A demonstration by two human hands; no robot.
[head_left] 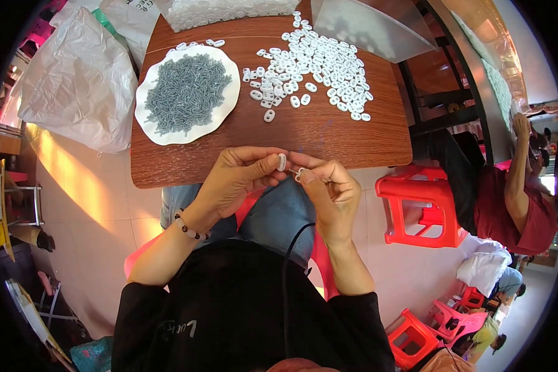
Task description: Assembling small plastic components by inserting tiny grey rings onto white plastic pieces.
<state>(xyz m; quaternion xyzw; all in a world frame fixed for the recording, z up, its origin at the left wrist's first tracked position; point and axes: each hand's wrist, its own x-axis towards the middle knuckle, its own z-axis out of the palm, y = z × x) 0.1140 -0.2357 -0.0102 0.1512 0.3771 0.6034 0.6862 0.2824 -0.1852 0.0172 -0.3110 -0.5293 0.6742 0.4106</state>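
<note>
- Brown wood-grain table, rounded corners, top in full view; near edge sits just above the hands.
- White plate on the left half of the table, scalloped rim, heaped with small grey metal pieces; too small to tell what kind.
- A few white oval pieces lie just beyond the plate's far rim.
- Loose spread of white oval plastic pieces over centre-right of the table, thinning toward the near side; one stray lies apart, nearest the front.
- Clear bag of more white pieces at the far edge.
- Translucent plastic sheet over the far right corner.
</note>
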